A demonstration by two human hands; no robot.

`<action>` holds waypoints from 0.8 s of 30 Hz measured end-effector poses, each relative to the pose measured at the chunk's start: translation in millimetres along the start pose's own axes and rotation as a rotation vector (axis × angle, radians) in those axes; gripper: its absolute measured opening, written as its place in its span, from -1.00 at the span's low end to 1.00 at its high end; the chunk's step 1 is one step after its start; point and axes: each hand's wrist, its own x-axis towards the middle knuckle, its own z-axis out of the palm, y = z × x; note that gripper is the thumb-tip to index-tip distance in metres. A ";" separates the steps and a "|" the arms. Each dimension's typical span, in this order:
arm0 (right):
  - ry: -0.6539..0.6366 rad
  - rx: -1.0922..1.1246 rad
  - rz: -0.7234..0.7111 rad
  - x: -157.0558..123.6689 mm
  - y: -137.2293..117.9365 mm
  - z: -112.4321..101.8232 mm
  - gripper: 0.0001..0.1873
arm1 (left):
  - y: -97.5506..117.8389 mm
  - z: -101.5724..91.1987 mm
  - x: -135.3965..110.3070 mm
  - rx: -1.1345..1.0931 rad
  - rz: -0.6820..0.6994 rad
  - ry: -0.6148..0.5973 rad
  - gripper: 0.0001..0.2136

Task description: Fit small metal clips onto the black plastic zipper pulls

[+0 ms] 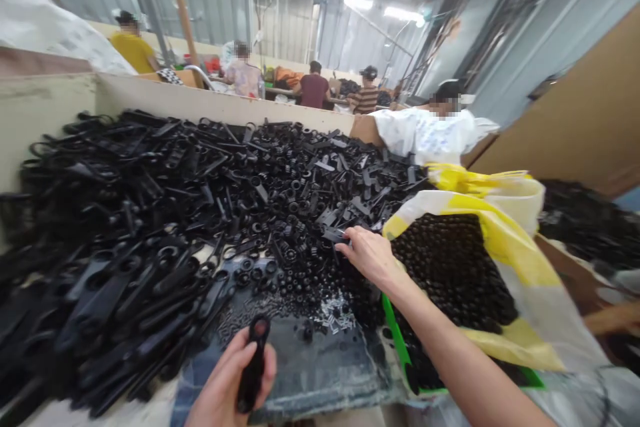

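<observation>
Lying at the near side of the bench, the blue-grey mat gives the small parts a flat, bare working patch among the heaps. Over its left front part, the left grip is closed around a black handle, thumb along one side and fingers wrapped behind, its ringed end upward and free of the hand, probably so that the end can be reached. Beyond the mat's far right corner, the right grip has thumb and fingertips nearly together at a flat dark part; whether they have closed on it I cannot tell.

Silvery pins and dark little pieces are strewn along the mat's far edge, likely so both hands find them within easy reach. Left of the mat, long handles are piled, many lying roughly parallel, which should make singling one out simpler. Right of the mat, a yellow-and-white sack stands open over a green tray, mouth spread, seemingly to keep its small black pieces contained yet accessible.
</observation>
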 end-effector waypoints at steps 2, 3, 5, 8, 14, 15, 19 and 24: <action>0.002 -0.022 -0.014 6.4 -0.6 7.3 -0.88 | 3.7 3.7 -3.5 -0.039 0.016 -0.024 -0.66; 0.008 -0.024 -0.023 7.4 -0.7 9.2 -0.89 | 4.9 4.4 -4.7 -0.057 0.017 -0.039 -0.69; 0.034 -0.011 -0.038 4.7 -0.5 8.9 -0.86 | 5.8 3.3 -6.0 -0.080 0.021 -0.053 -0.74; 0.095 0.063 -0.064 -16.7 -6.0 2.7 -0.83 | 3.0 -1.3 -4.7 -0.108 0.044 -0.058 -0.74; 0.040 0.699 -0.247 -110.8 -70.9 20.7 -0.83 | -9.5 -3.8 1.1 -0.149 0.069 -0.054 -0.60; 0.040 0.725 -0.266 -124.0 -83.5 29.4 -0.80 | -11.4 -3.2 1.5 -0.159 0.076 -0.057 -0.59; 0.204 0.805 -0.262 -151.2 -113.5 60.7 -0.67 | -17.3 -0.8 0.8 -0.159 0.119 -0.039 -0.61; 0.180 0.767 -0.285 -153.9 -115.1 67.0 -0.79 | -25.5 2.1 0.2 -0.162 0.164 -0.027 -0.58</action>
